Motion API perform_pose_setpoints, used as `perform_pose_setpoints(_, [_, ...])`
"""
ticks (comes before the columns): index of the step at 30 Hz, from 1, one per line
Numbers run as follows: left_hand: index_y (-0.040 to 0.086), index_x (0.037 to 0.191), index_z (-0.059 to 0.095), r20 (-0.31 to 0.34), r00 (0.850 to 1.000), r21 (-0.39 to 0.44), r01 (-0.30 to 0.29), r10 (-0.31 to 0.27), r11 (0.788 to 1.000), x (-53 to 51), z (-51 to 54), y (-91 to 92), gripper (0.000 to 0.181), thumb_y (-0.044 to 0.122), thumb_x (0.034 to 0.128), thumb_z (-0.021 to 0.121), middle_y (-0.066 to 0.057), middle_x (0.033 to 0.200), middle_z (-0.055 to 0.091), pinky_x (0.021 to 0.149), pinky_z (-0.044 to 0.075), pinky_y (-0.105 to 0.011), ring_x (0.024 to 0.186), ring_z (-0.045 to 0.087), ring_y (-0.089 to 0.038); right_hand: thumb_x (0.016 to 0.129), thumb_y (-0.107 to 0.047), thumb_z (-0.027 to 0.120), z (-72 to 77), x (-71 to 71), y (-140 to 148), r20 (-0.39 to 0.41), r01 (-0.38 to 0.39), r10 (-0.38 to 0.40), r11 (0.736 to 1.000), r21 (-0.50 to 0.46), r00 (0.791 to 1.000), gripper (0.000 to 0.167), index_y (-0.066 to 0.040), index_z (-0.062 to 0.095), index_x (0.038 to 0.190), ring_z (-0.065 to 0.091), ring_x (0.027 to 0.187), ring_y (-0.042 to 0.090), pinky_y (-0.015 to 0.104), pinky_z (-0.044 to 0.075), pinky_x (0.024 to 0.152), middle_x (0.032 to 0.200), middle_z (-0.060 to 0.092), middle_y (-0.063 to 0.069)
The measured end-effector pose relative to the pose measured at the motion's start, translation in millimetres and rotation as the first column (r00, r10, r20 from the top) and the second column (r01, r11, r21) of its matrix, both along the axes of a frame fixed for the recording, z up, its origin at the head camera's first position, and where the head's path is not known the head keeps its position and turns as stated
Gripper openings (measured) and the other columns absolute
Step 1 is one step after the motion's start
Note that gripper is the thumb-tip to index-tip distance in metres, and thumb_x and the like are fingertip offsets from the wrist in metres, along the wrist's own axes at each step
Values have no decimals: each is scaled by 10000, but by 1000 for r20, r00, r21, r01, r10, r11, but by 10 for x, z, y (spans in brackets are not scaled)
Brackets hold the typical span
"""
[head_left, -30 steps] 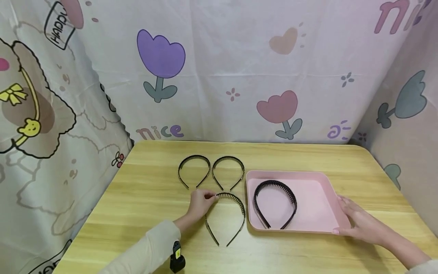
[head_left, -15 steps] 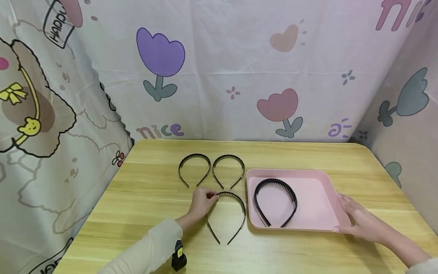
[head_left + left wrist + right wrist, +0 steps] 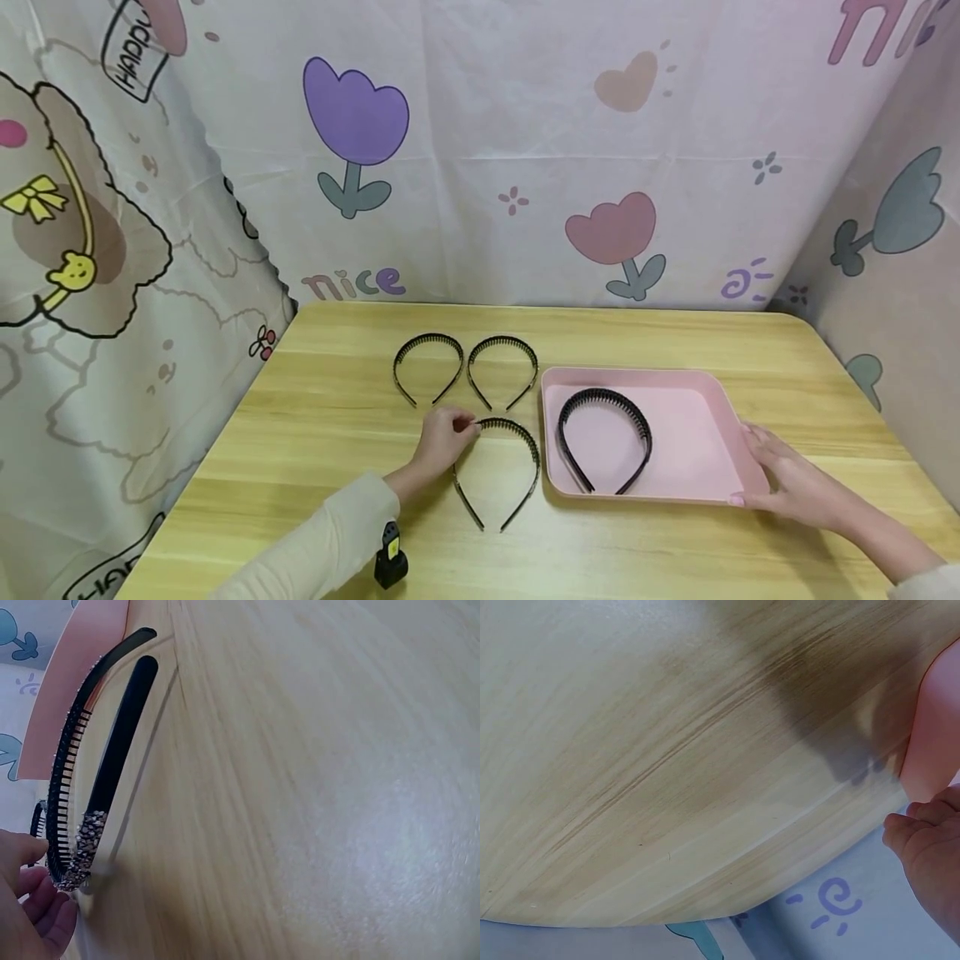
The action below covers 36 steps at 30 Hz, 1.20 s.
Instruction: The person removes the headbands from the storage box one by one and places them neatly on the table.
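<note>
My left hand (image 3: 442, 442) pinches the upper left of a black toothed headband (image 3: 537, 467) between thumb and fingertips. In the left wrist view that headband (image 3: 66, 750) has rhinestone-like bits along its outside. Its two ends point toward the table's front. Right of it, a shallow pink tray (image 3: 690, 433) holds black headband material (image 3: 600, 398), perhaps more than one piece stacked. My right hand (image 3: 795, 487) grips the tray's right end, thumb at the front corner and fingers along the outer wall. The right wrist view shows only part of this hand (image 3: 937, 847).
Two more black headbands, a left one (image 3: 427, 337) and a right one (image 3: 502, 339), lie side by side behind my left hand. A wooden table (image 3: 300, 467) bears everything. A printed cloth (image 3: 480, 108) hangs behind it. A black device (image 3: 391, 558) is at my left sleeve.
Both hands, the headbands and the tray keep their places. The head view has shifted only slightly.
</note>
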<state>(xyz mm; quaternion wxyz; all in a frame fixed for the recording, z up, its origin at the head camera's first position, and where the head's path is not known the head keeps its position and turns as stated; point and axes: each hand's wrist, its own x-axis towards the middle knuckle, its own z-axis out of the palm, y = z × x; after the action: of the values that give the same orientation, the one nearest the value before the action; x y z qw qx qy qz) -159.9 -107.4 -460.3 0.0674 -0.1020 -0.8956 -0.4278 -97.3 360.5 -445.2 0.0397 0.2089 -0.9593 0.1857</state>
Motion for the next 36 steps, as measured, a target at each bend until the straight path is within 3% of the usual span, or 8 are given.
perform_pose_setpoints(5, [-63,933,693,4,1000,16,-9,8,1000,-2,48,3,169,41,799,689,-184,904,696,678,559,-290,807,665,-262,668,-304,807,5,2,5,-23,-21,21,1000,-3,1000,968,207,313,1324,157,1390,372,-45,-71,932,1317,353,406])
perform_pose_setpoints(10, [-55,963,683,-29,1000,52,-4,6,999,-23,115,51,192,59,808,691,-195,960,673,659,563,-287,825,663,-287,655,-307,815,19,-12,10,-27,-27,27,1000,-5,999,971,220,326,1308,259,1287,532,-36,-72,935,1307,360,414])
perform_pose_setpoints(15, [-56,990,673,-80,996,77,33,-26,996,-77,192,148,221,88,823,684,-193,976,664,696,560,-315,866,640,-292,670,-320,806,40,-16,11,12,-16,16,1000,5,1000,982,224,305,1316,294,1222,580,-33,-86,917,1314,346,420])
perform_pose_setpoints(23, [-46,1014,671,-137,990,95,43,-30,995,-165,272,360,242,84,811,692,-168,973,671,738,540,-366,903,611,-295,670,-313,808,50,-18,-5,20,-22,22,1000,-1,1000,983,225,300,1317,304,1213,582,-31,-81,924,1310,346,427])
perform_pose_setpoints(36, [-94,995,660,-160,985,240,96,-58,966,-265,300,817,242,31,792,699,-221,987,661,773,550,-378,927,620,-339,679,-310,802,67,-13,-11,44,-16,16,1000,-6,999,981,223,290,1324,277,1237,577,-35,-84,915,1318,336,425])
